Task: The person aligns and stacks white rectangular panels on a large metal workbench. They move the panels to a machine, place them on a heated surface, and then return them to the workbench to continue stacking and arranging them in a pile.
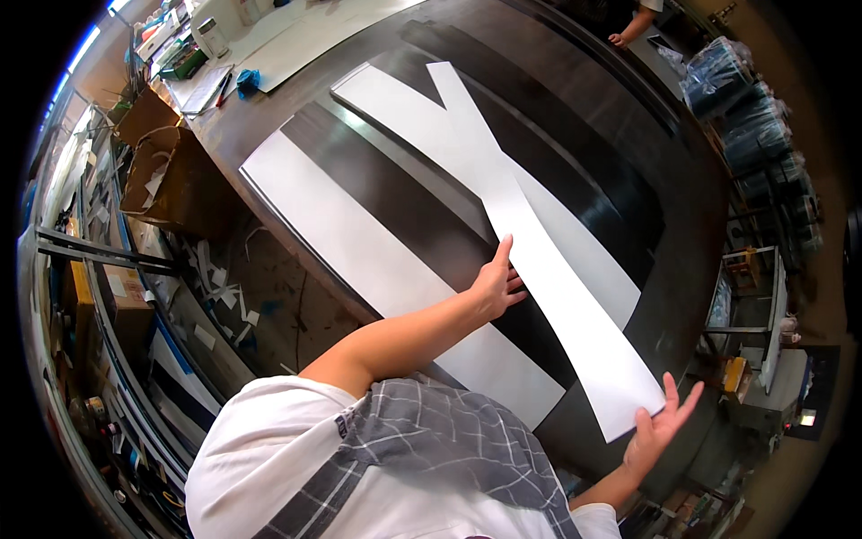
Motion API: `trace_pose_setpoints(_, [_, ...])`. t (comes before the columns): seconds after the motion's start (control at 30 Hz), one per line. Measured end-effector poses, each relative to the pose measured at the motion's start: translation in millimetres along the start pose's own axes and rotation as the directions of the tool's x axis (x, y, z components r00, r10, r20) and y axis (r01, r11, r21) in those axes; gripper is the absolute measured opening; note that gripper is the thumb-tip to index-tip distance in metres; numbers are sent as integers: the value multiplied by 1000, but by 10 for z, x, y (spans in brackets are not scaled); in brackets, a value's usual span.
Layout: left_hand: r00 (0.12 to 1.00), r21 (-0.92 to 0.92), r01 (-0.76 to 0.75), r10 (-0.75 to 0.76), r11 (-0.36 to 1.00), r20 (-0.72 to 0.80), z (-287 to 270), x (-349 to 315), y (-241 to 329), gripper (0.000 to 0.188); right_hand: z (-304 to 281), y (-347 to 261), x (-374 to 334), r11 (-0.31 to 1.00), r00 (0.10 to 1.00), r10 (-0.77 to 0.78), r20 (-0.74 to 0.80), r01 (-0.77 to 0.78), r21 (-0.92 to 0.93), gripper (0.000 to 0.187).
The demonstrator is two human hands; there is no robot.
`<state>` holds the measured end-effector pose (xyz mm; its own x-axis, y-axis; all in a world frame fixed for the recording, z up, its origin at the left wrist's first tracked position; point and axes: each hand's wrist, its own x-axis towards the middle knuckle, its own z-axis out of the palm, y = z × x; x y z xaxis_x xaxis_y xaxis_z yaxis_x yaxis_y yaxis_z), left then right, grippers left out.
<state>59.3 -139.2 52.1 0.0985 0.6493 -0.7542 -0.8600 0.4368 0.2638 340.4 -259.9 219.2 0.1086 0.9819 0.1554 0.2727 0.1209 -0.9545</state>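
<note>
At the far left, open cardboard boxes (166, 171) stand on the floor beside the bench (691, 207), with paper scraps (220, 292) scattered below them. A wide white sheet (359, 260) lies flat along the near left part of the dark bench top. Next comes the left hand (496, 286), its forearm reaching in from the lower edge; the fingers (505, 251) are stretched out and the grip is open, pressing flat against the left edge of a long white paper strip (539, 260) rather than closing around it. That strip runs diagonally from the upper middle of the bench down to the lower right, crossing over another white sheet (404, 117) that lies under it. At the strip's near end, the right hand (660, 422) has an open, spread grip, palm against the corner of the strip at the bench's edge, fingers splayed and nothing clasped. Farther right, wrapped blue bundles (745, 108) sit stacked beyond the bench.
</note>
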Motion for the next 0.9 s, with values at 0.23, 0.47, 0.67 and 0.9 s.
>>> trace_pose_setpoints(0.23, [924, -212, -256, 304, 943, 232, 72, 514, 619, 28, -646, 310, -313, 975, 973, 214, -90, -219, -50, 100])
trace_pose_setpoints(0.47, [863, 48, -360, 313, 932, 396, -101, 96, 991, 29, -789, 1828, 109, 219, 945, 196, -260, -301, -928, 97])
trace_pose_setpoints(0.67, [808, 55, -513, 460, 857, 367, -361, -397, 1110, 30, 1363, 1328, 1097, 876, 872, 186, 452, 62, -479, 57])
trace_pose_setpoints(0.9, [708, 394, -651, 706, 649, 5, -1305, -377, 1728, 39, 2659, 1121, 1409, 897, 462, 439, 771, -172, -407, 19])
